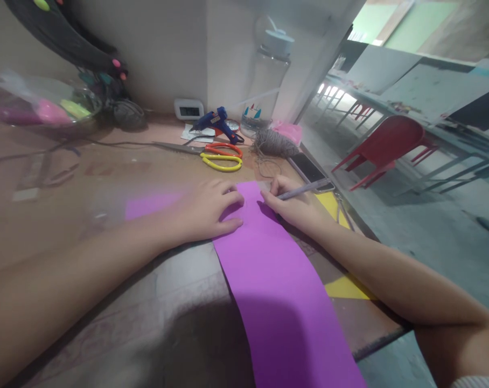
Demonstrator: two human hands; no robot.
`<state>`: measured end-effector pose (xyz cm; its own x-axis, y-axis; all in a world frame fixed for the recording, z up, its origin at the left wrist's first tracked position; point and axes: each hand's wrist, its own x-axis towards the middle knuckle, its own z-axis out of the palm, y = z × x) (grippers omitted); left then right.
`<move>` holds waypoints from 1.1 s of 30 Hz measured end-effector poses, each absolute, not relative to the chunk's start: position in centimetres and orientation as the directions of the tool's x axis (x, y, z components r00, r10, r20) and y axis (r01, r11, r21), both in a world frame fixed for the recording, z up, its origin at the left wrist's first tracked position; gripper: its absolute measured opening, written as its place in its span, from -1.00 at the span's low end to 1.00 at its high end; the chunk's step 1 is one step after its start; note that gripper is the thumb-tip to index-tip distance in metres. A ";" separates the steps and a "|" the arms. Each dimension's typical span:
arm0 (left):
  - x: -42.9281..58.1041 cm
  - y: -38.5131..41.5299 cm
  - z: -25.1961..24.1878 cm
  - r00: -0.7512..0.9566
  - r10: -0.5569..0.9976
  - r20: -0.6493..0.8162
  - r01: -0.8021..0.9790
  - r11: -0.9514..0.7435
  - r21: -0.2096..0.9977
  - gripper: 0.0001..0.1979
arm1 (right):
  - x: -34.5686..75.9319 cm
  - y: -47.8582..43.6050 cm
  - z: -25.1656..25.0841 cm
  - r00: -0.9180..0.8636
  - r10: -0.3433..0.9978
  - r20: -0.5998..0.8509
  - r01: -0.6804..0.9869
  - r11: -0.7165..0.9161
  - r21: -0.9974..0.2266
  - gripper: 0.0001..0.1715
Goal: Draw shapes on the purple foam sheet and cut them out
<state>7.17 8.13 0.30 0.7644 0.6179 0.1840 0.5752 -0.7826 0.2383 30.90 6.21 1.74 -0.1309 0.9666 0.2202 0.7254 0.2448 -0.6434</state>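
Note:
A long purple paper strip (277, 280) runs from the table's middle down past the near edge of the view. My left hand (216, 207) lies on it with thumb and fingers spread, pressing it to the table. Another stretch of purple paper shows to the left of that hand. My right hand (287, 199) is closed round a slim grey pen (305, 188), its tip end hidden by the fingers at the strip's right edge. Beneath my right forearm lies yellow paper (345, 288).
Behind my hands lie scissors (222, 156) with red and yellow handles, a blue glue gun (220, 124), a small digital clock (189, 109), a clear bottle (264, 86), grey yarn (274, 143) and a phone (309, 170). A red chair (384, 145) stands beyond the table's right edge.

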 end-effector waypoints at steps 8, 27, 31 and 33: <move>7.1 8.1 0.2 0.764 0.617 0.188 0.572 -0.783 0.244 -0.60 | 31.5 7.2 1.6 -0.135 0.974 0.185 0.620 0.228 -0.750 -0.76; 7.1 8.2 0.2 0.765 0.617 0.184 0.572 -0.783 0.243 -0.59 | 30.9 7.1 2.6 -0.112 0.980 0.162 0.735 0.191 -0.650 -0.60; 7.1 8.2 0.3 0.768 0.615 0.181 0.572 -0.785 0.239 -0.59 | 30.9 7.0 2.7 -0.106 0.983 0.147 0.743 0.177 -0.645 -0.60; 7.1 8.2 0.2 0.769 0.614 0.179 0.573 -0.785 0.234 -0.59 | 30.9 7.0 2.7 -0.107 0.983 0.151 0.743 0.180 -0.645 -0.60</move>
